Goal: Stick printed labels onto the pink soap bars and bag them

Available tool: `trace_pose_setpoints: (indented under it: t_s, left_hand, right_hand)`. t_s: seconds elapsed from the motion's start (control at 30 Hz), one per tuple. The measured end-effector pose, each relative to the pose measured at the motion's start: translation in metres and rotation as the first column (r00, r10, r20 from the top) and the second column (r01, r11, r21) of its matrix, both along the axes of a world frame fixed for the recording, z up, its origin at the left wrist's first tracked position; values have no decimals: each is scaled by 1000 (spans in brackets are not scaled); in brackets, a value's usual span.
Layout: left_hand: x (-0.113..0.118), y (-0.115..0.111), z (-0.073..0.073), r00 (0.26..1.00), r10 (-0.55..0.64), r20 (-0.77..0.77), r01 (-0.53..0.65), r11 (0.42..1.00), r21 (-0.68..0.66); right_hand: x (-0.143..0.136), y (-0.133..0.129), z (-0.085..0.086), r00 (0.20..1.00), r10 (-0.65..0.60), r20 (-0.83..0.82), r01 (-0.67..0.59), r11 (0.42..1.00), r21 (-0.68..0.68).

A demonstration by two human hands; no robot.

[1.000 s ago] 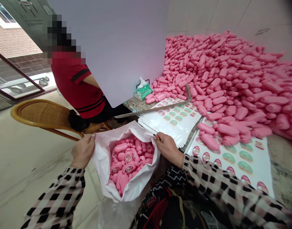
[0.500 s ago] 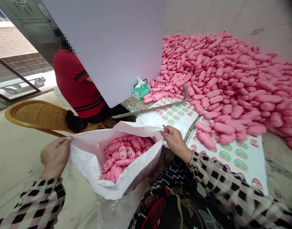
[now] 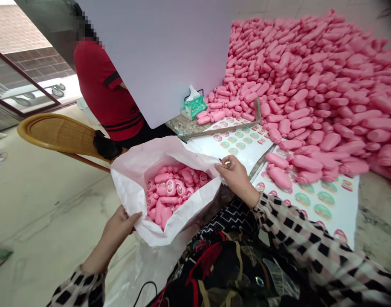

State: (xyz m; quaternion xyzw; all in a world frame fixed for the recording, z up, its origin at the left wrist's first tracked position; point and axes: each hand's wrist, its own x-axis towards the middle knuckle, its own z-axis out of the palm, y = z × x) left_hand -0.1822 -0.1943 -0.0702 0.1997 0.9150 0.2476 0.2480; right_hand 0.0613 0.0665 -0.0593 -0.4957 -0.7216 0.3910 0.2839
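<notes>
A white sack point(image 3: 131, 187) with its mouth spread wide stands in front of me. Inside lie many pink bottles point(image 3: 165, 213), several of them with oval labels facing up. My left hand point(image 3: 120, 224) grips the near left rim, thumb over the edge and fingers beneath. At the right corner of the rim, my right hand point(image 3: 236, 175) is closed on the sack. A small dark, pointed item point(image 3: 223, 163) sticks out between its thumb and fingers; its kind I cannot make out.
A large heap of pink bottles point(image 3: 310, 94) covers the table at right, beside label sheets point(image 3: 326, 217) and a metal strip point(image 3: 221, 130). A tissue pack point(image 3: 195, 106) stands by a pale panel point(image 3: 169, 55). A person in red point(image 3: 99, 89) sits beyond, near a wicker chair point(image 3: 64, 132).
My left hand has let go of the far left corner and moved right and nearer, onto the near left rim. My right hand keeps its hold. The view has tilted down slightly.
</notes>
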Motion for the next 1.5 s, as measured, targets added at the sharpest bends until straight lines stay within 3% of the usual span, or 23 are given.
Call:
trace_pose_setpoints:
  t_s: [0.17,0.3,0.43,0.53,0.67,0.8,0.9,1.0,1.1,1.17,1.23,1.3,1.33,1.4,1.47,1.5]
  left_hand:
    - [23,-19,-10,959,-41,279,93,980,-175]
    - [36,-19,-9,916,-68,395,123,986,-114]
    - [42,-18,-2,911,-32,412,54,998,-42]
    - [41,-22,4,893,22,449,-29,1000,10]
    - [37,-30,19,870,63,488,-131,986,105]
    - [33,-34,44,814,167,557,-311,934,175]
    - [30,-36,54,795,185,578,-341,924,173]
    - [23,-40,53,834,184,520,-312,935,170]
    - [12,-44,58,915,65,397,-86,996,35]
    - [4,-40,74,964,-78,254,120,980,-156]
    - [-2,-27,97,983,-184,-2,173,926,-336]
    - [-6,-2,118,918,-225,-326,85,916,-393]
    - [-8,14,125,873,-260,-412,95,920,-380]
    - [-15,51,129,715,-393,-578,248,916,-315]
    - [-24,93,123,478,-551,-684,479,817,-323]
    - [-30,114,117,383,-583,-716,528,775,-349]
  right_hand:
    - [13,-19,5,974,80,213,-81,997,-7]
    - [24,-30,8,927,134,352,-168,983,70]
    - [31,-32,10,898,153,412,-217,969,115]
    - [32,-31,4,928,227,295,-217,974,-68]
    - [26,-32,-7,960,278,47,-247,910,-334]
    - [21,-36,-4,962,266,-64,-270,883,-383]
    - [21,-35,4,959,225,-171,-274,889,-368]
    - [23,-31,10,949,198,-247,-279,891,-357]
    - [24,-27,11,952,226,-206,-282,911,-302]
    - [24,-26,11,946,299,-122,-320,920,-225]
    - [25,-26,10,939,342,-17,-341,926,-162]
    - [26,-28,11,938,334,88,-321,938,-131]
    - [27,-30,12,936,323,138,-308,944,-120]
    - [29,-36,15,925,303,230,-286,952,-105]
    - [31,-44,17,907,298,297,-276,954,-115]
    - [32,-48,17,899,304,314,-278,952,-127]
